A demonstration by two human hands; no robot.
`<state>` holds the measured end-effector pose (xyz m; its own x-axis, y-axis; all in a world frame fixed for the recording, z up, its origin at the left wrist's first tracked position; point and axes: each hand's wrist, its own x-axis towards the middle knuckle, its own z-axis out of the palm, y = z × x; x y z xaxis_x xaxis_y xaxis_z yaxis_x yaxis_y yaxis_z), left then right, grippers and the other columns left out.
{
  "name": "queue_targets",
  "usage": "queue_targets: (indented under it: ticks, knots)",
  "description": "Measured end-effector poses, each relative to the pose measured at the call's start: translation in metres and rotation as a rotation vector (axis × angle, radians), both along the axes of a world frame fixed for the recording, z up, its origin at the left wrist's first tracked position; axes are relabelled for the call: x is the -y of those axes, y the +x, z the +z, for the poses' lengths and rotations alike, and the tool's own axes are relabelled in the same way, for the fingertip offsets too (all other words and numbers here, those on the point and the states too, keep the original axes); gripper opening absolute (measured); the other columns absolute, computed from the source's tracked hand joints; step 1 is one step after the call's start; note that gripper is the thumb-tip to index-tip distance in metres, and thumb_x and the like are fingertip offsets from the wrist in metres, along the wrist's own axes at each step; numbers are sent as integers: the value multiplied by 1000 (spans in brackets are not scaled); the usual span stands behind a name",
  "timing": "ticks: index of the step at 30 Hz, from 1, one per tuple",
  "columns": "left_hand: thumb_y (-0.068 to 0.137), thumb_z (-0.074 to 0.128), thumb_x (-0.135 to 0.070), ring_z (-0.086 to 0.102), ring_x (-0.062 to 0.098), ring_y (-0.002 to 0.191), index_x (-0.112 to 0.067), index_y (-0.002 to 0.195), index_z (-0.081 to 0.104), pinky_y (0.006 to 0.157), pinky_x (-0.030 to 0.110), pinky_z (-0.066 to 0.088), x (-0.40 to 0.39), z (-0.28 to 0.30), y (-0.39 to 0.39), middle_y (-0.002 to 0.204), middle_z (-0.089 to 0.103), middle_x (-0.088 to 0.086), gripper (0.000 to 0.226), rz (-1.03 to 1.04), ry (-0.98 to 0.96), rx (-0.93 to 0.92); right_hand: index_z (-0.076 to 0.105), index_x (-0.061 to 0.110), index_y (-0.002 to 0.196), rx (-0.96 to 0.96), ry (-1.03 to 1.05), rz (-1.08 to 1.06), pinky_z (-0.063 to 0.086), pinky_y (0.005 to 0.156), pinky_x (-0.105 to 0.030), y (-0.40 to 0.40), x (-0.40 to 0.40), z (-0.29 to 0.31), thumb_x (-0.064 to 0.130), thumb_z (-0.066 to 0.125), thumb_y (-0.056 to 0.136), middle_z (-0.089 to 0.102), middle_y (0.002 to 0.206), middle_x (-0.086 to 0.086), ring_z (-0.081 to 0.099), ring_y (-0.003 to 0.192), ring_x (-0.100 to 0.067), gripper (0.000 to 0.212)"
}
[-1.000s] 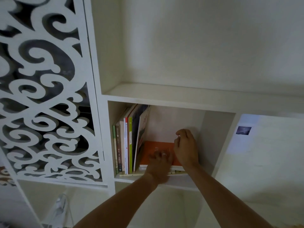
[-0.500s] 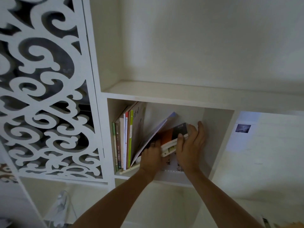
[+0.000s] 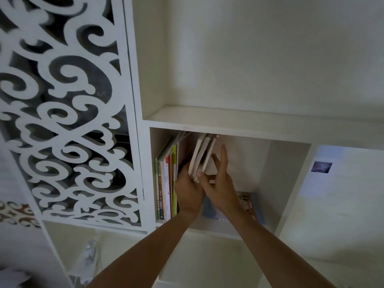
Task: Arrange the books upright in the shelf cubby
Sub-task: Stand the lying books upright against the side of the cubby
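1. The shelf cubby [image 3: 286,175], centre frame, holds upright books [image 3: 166,183] at its left wall.
2. Left hand [image 3: 188,192] and right hand [image 3: 220,188] together clasp a tilted bundle of books [image 3: 202,156].
3. A flat book [image 3: 252,206] lies on the cubby floor, partly hidden by the right wrist.

Dim, soft light, no glare. Brightest patch at right, on wall [image 3: 340,194]. Cubby [image 3: 270,183] inside dark, shadowy. Hands and books a bit blurry. Cutout panel [image 3: 68,113] bends at left edge.
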<state>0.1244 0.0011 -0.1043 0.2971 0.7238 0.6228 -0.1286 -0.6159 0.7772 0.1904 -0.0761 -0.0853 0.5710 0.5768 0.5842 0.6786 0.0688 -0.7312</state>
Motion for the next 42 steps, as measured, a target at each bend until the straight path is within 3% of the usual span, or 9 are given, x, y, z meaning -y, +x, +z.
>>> queue_targets:
  ticks: [4,8,12,16,21,24,29,34,42]
  knots:
    - [96,70,-17,57,-22,101,-21,127,58,82,-1,45,0,-4,-3,109,58,-31,33,-31,-42,6,2,46,159,75,-16,-29,61,91,-43,0,-6,3,39,67,95,44,144,33,72,106,-11,91]
    - [93,72,-14,54,-28,100,-25,126,50,81,-5,41,4,-2,-2,108,57,-28,41,-56,-83,13,8,45,159,99,-23,-49,63,83,-38,2,-6,10,35,71,93,45,132,48,73,95,-5,92]
    - [93,72,-15,50,-30,105,-27,130,43,84,-7,38,7,-3,-3,112,51,-33,48,-66,-120,8,11,37,160,170,-38,-58,62,84,-30,4,-5,14,35,71,94,58,143,13,72,101,-5,90]
    - [94,72,-25,47,-31,108,-30,131,42,85,-8,36,12,-28,-12,117,51,-33,47,-72,-85,-91,11,33,160,121,-104,-20,63,84,-33,9,0,-7,35,73,92,54,145,14,72,103,-5,92]
    - [93,73,-36,61,-2,103,-10,134,46,79,-8,37,8,-52,-9,121,63,-5,56,-7,-23,-267,20,32,153,21,-158,-12,62,88,-31,7,4,-35,45,75,87,54,146,10,65,109,8,87]
    - [96,64,-43,72,15,97,-6,135,44,73,4,45,5,-53,-9,117,69,5,57,47,5,-426,22,26,151,-21,-185,-29,55,85,-11,9,-1,-33,45,78,84,55,136,11,57,109,17,90]
    - [101,56,-46,74,20,93,-2,144,33,77,26,61,-3,-57,-8,114,70,8,66,28,54,-708,41,24,143,-183,-307,84,52,91,-19,18,-6,-29,44,81,82,62,127,10,62,120,-13,76]
    - [100,52,-51,74,16,82,-8,134,45,70,28,63,-9,-57,-12,102,73,4,56,22,62,-658,12,31,158,-227,-356,100,50,102,-28,9,-7,-19,47,81,82,55,147,1,57,129,-17,105]
    - [106,49,-41,70,20,109,-12,141,45,93,34,60,-10,-57,-16,125,68,7,45,-18,70,-677,-2,46,159,-82,-359,140,50,107,-30,7,-9,-9,48,79,83,51,150,10,53,123,0,111]
